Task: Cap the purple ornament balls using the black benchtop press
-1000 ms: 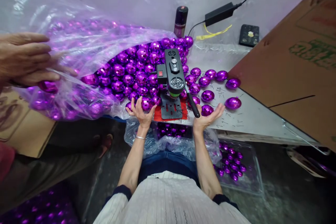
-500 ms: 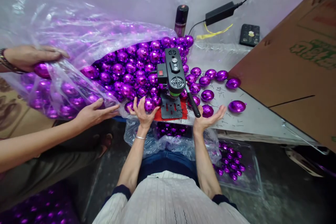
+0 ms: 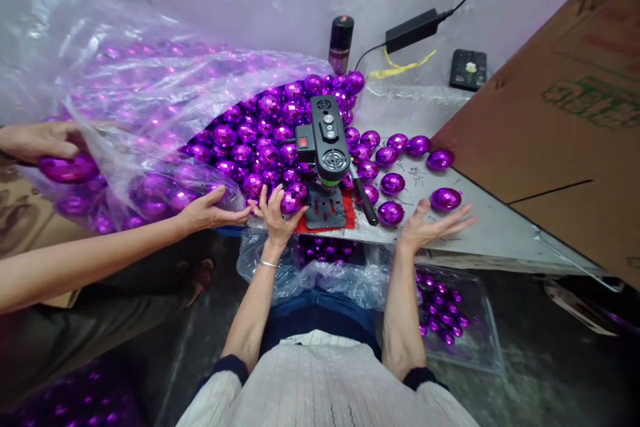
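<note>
My left hand [image 3: 278, 219] rests against the front of a heap of shiny purple ball ornaments [image 3: 269, 155]. Its fingers are spread, with one ornament [image 3: 291, 202] by the thumb and fingertips. Over the table's front part, my right hand [image 3: 431, 228] is open with fingers stretched to the right and nothing in it. An ornament [image 3: 445, 199] lies just beyond its fingers, and another ornament [image 3: 391, 213] sits to its left. Between my hands stands a small black press-like machine [image 3: 331, 137] with a lever handle [image 3: 367, 207] and a slotted base plate [image 3: 324, 212] on red material.
At left, a co-worker's hands [image 3: 215, 210] hold a clear plastic bag [image 3: 150, 90] of ornaments. A dark spray can [image 3: 341, 43], a power adapter [image 3: 411, 31] and a black box [image 3: 468, 69] are at the back. A cardboard box [image 3: 550, 120] borders the right. Below is a clear bin [image 3: 493, 327] of ornaments.
My right hand has moved right, away from the lever handle, and its fingers have stretched out. My left hand stays at the heap. The co-worker's nearer hand has shifted right towards it.
</note>
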Available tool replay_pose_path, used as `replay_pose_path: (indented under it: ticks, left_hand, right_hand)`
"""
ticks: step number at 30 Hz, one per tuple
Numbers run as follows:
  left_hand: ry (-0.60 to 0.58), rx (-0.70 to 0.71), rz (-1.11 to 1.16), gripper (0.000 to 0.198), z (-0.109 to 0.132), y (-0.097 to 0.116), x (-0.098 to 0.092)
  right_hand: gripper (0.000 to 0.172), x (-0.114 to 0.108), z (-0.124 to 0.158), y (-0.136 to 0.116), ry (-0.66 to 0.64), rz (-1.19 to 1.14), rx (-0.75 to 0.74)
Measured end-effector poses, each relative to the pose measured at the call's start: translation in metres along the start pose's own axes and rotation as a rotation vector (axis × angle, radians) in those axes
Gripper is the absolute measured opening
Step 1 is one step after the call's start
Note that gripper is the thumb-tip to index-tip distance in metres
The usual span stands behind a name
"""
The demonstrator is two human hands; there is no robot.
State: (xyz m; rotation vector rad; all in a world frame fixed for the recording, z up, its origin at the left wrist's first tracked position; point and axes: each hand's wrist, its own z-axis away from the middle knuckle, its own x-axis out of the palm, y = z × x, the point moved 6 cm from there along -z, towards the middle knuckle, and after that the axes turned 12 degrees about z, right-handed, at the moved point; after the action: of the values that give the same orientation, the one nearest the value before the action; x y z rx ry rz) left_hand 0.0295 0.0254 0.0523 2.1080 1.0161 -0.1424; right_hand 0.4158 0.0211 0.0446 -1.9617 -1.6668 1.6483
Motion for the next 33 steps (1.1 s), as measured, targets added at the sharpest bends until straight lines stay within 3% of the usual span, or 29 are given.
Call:
replay_pose_path:
  ticks: [4,8,18,23,33]
  left_hand:
    - [0.026,0.006,-0.006,0.069,-0.001,-0.001,-0.002]
    - [0.070,0.022,-0.047,0.071,-0.002,0.001,-0.004]
    - [0.071,-0.150,-0.091,0.077,0.001,-0.003,-0.008]
    - [0.110,-0.143,-0.129,0.077,0.003,-0.002,-0.010]
    - [0.078,-0.172,-0.057,0.081,0.002,-0.007,-0.008]
  right_hand:
    - [0.100,0.001,0.006,-0.009,0.051,0.009,0.075]
    - [0.100,0.001,0.013,-0.015,0.023,0.005,0.053]
    - [0.098,0.001,0.019,-0.020,0.049,-0.005,0.002]
    - [0.098,-0.003,0.026,-0.020,0.060,-0.010,-0.025]
    - [0.099,-0.007,0.033,-0.018,0.091,-0.032,-0.030]
